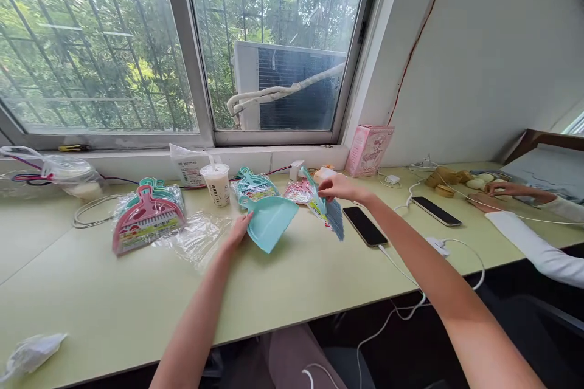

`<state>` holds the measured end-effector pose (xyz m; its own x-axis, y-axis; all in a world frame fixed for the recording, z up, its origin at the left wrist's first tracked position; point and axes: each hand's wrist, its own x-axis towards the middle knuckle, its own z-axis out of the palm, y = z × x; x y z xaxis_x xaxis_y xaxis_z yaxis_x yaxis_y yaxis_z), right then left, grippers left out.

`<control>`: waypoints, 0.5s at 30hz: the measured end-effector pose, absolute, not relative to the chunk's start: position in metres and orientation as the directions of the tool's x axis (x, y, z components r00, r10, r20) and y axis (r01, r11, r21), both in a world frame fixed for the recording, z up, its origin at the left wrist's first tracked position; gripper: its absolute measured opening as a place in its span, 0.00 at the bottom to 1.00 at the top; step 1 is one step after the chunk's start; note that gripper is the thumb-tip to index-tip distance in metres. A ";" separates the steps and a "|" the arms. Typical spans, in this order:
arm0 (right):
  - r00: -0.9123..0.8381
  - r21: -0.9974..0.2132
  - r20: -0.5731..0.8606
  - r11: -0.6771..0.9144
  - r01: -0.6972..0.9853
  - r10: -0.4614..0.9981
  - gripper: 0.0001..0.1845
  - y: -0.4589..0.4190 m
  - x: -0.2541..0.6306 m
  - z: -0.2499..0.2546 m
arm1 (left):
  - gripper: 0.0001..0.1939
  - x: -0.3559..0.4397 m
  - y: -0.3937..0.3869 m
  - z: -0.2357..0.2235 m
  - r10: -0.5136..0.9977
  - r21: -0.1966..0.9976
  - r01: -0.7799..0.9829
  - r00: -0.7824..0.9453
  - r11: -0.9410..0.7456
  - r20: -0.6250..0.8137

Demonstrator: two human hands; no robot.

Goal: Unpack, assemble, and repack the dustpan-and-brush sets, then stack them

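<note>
Over on the window side of the pale green surface (292, 298) there's a plain mint-green dustpan (270, 222) held aslant, flared lip to the right, handle off to the left, and just right of it a matching brush (334, 217) tilted handle-up, blue-grey bristles slanting down.

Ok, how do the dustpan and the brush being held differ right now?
The dustpan is in the left grip, the brush in the right grip. The dustpan shows a broad, smooth face; the brush looks much narrower, turned nearly edge-on. The brush ends in blue-grey bristles, the dustpan in a plain edge. Both have teal bodies.
</note>
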<state>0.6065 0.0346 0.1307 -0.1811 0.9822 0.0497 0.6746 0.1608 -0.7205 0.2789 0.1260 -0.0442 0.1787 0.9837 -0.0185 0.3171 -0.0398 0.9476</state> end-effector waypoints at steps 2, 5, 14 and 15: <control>-0.209 -0.602 -0.099 0.108 0.791 0.973 0.11 0.030 0.618 0.121 | 0.26 0.279 0.118 -0.041 0.945 0.890 0.428 0.326 -0.157 0.009; -0.113 -0.394 -0.218 0.018 0.919 0.969 0.14 0.032 0.617 0.084 | 0.24 0.282 0.110 -0.039 0.899 0.766 0.546 0.428 -0.339 0.092; 0.193 -0.237 -0.158 -0.227 0.945 0.968 0.05 0.058 0.621 0.023 | 0.24 0.271 0.110 -0.038 0.944 0.611 0.721 0.206 -0.325 0.258; 0.202 -0.220 -0.112 -0.222 0.950 0.973 0.07 0.060 0.624 0.022 | 0.24 0.272 0.110 -0.038 0.939 0.600 0.728 0.190 -0.332 0.288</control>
<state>0.6239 0.0599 0.0219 0.2019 0.9730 -0.1118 0.9499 -0.2224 -0.2196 0.2715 0.1099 -0.0381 0.1901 0.9386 0.2881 0.7280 -0.3316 0.6000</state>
